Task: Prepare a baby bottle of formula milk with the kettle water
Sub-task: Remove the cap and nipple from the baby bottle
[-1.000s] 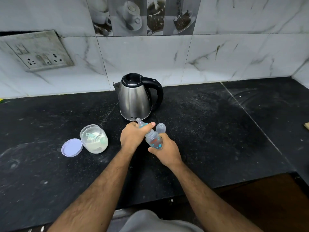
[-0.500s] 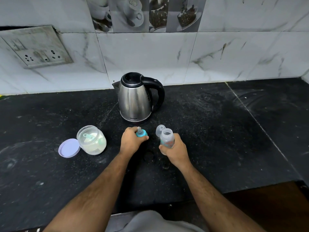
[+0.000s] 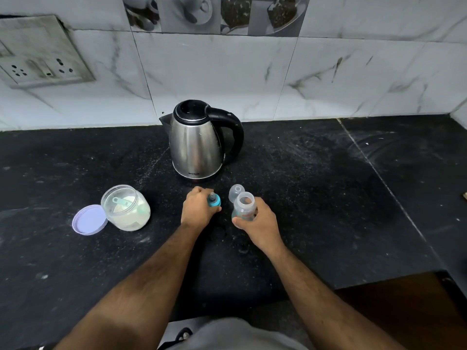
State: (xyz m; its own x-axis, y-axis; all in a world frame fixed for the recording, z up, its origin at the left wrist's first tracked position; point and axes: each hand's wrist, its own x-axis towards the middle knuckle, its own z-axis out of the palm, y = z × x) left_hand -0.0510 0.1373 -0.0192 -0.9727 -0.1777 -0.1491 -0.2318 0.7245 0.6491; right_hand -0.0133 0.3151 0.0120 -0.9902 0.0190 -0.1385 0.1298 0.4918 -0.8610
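Observation:
My right hand (image 3: 260,223) grips a small clear baby bottle (image 3: 243,208), upright on the black counter (image 3: 316,198) with its mouth open. My left hand (image 3: 198,209) holds the teal teat ring (image 3: 214,200) low at the counter, a little left of the bottle. A clear dome cap (image 3: 235,191) lies just behind the bottle. The steel kettle (image 3: 195,145) with a black handle stands behind both hands, lid shut. To the left sits an open clear jar of white formula powder (image 3: 126,210) with a scoop inside; its lilac lid (image 3: 89,219) lies beside it.
A marble-tiled wall rises behind the counter, with a socket plate (image 3: 38,54) at the upper left. The counter's front edge (image 3: 379,281) steps back at the lower right, with brown floor beyond.
The teat ring came off the bottle. My left hand carried it left and down to the counter, while my right hand stood the bottle upright.

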